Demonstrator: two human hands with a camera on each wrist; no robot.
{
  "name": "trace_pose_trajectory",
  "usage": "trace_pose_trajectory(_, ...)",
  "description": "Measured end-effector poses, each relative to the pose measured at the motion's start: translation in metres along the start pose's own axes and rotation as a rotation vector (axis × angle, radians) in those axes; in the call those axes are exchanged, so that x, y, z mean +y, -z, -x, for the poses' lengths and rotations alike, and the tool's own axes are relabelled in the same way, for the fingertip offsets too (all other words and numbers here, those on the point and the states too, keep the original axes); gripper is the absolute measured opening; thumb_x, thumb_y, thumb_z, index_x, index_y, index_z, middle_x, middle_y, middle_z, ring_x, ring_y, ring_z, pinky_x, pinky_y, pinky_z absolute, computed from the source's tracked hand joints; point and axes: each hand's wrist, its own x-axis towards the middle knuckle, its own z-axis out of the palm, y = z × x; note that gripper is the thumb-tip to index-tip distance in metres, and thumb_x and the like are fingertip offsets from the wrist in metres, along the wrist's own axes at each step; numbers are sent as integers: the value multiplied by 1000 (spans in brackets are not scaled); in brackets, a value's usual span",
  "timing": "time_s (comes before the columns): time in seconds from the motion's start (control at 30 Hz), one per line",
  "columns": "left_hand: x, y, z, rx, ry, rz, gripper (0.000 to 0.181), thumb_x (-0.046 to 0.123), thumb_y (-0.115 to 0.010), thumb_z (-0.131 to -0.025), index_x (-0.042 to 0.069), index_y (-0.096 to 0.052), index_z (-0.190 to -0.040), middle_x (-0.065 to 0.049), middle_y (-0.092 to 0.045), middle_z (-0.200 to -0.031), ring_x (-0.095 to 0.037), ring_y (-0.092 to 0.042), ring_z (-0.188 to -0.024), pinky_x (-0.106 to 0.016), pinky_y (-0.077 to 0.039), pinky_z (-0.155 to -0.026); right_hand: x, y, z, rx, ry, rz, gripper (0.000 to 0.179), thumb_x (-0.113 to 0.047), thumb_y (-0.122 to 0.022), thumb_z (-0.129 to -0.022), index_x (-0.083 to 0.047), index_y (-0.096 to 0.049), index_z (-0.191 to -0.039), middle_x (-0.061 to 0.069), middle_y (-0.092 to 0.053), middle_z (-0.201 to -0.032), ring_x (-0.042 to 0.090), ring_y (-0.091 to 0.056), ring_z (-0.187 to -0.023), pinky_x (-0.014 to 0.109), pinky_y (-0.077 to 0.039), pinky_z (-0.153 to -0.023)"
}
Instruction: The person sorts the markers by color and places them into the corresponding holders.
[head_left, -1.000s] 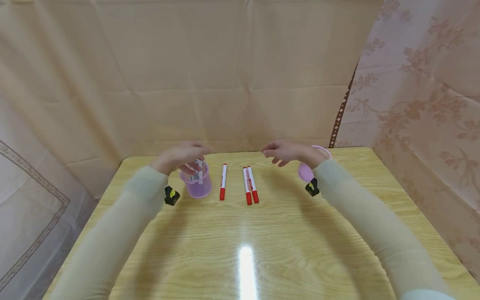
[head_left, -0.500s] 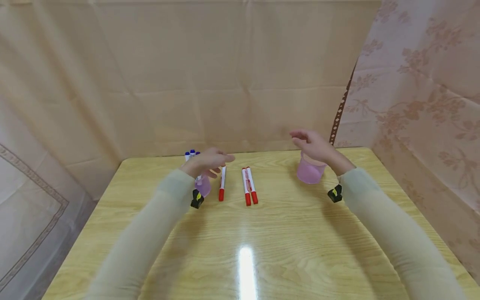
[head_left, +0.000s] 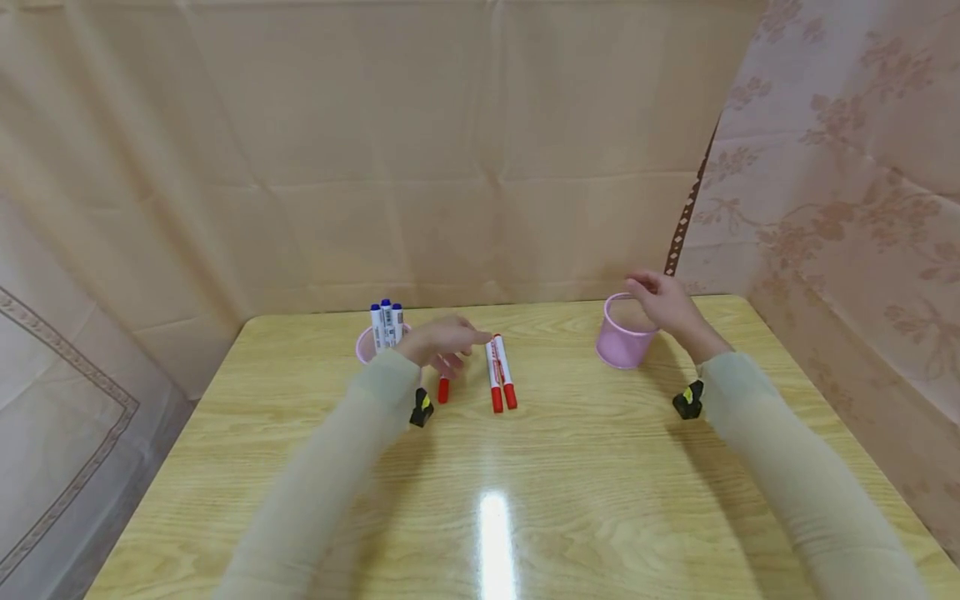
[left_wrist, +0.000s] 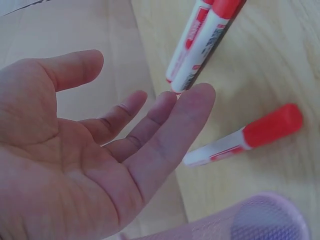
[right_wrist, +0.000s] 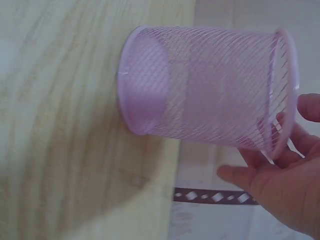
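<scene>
My left hand [head_left: 447, 337] hovers over a red-capped marker [head_left: 443, 391], hiding most of its white barrel in the head view. In the left wrist view the palm and spread fingers hold nothing, and this marker lies apart from the fingertips. Two more red-capped markers, one left [head_left: 493, 379] and one right [head_left: 506, 375], lie side by side just right of that hand. At the far right of the group stands a pink mesh pen holder [head_left: 621, 346] with nothing in it. Beside its rim is my right hand [right_wrist: 290, 185], fingers loosely bent behind the mesh, thumb apart from the rim.
Left of my left hand is another pen holder [head_left: 361, 343], partly hidden, with several blue-capped markers [head_left: 386, 323] standing in it. Beige cloth [head_left: 480, 167] hangs behind the wooden table [head_left: 570, 500]; floral cloth [head_left: 862, 208] hangs at the right.
My left hand has moved right, from above the left pen holder to over the single marker. My right hand has swung right to the rim of the right pen holder. The markers stay put.
</scene>
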Motion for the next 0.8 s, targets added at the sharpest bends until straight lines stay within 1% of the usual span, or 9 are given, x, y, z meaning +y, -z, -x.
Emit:
trace_pose_trajectory(0.1, -3, -5, -4, 9, 16, 1, 59, 45, -62, -99, 3, -48, -139, -22, -54, -137, -40, -58, -117, -46, -56, -93, 9, -1, 0, -20, -87, -113, 59, -37, -42, -110, 10, -42, -147, 32, -46, -146, 45, -43, -136, 54, -38, -110)
trace_pose_trajectory(0.27, -5, -12, -10, 44, 46, -3, 56, 44, -61, -100, 4, -50, -138, -19, -57, -132, -38, -60, -113, -44, -57, -91, 27, -4, 3, -72, -223, -420, 66, -43, -39, -109, 5, -32, -153, 29, -36, -155, 45, -35, -143, 55, -36, -113)
trace_pose_trajectory(0.3, -5, -14, -12, 51, 49, -11, 55, 44, -61, -100, 5, -51, -136, -18, -58, -130, -38, -61, -111, -44, -57, -90, 30, -4, 4, -77, -238, -471, 66, -44, -39, -109, 4, -32, -153, 27, -37, -155, 44, -33, -144, 56, -33, -115)
trace_pose_trajectory(0.37, -7, -18, -17, 54, 51, -7, 51, 43, -61, -101, 4, -52, -133, -18, -59, -127, -37, -61, -108, -43, -58, -89, 35, -4, 6, -76, -266, -531, 63, -46, -41, -108, 0, -38, -151, 20, -45, -151, 41, -36, -143, 52, -33, -116)
trace_pose_trajectory(0.47, -11, -24, -25, 58, 45, 4, 46, 40, -60, -101, 3, -53, -127, -19, -59, -123, -37, -61, -105, -44, -59, -84, 41, -4, 8, -77, -280, -566, 59, -49, -44, -106, -7, -45, -147, 7, -62, -138, 35, -46, -137, 47, -38, -114)
trace_pose_trajectory(0.53, -13, -27, -30, 65, 39, 15, 44, 39, -60, -101, 3, -54, -125, -20, -60, -120, -37, -61, -103, -44, -60, -81, 43, -4, 10, -82, -290, -566, 57, -50, -44, -106, -8, -48, -144, 3, -66, -133, 30, -52, -132, 40, -43, -110)
trace_pose_trajectory(0.63, -14, -29, -36, 81, 24, 24, 42, 38, -61, -100, 1, -55, -121, -22, -60, -117, -36, -62, -99, -45, -61, -77, 45, -4, 11, -88, -294, -565, 59, -50, -45, -106, -5, -49, -144, 6, -65, -134, 25, -57, -126, 30, -51, -98)
trace_pose_trajectory(0.73, -14, -31, -41, 87, 5, 8, 42, 35, -62, -100, -2, -57, -119, -23, -60, -112, -35, -63, -93, -45, -61, -77, 46, -5, 11, -82, -302, -575, 60, -51, -47, -105, -4, -50, -143, 5, -66, -133, 19, -62, -118, 23, -54, -88)
trace_pose_trajectory(0.8, -13, -32, -45, 100, -10, -15, 34, 32, -63, -99, -1, -60, -103, -20, -62, -97, -31, -62, -82, -45, -61, -74, 44, -5, 11, -80, -306, -562, 61, -49, -45, -106, -1, -47, -144, 8, -63, -135, 18, -63, -117, 22, -54, -85)
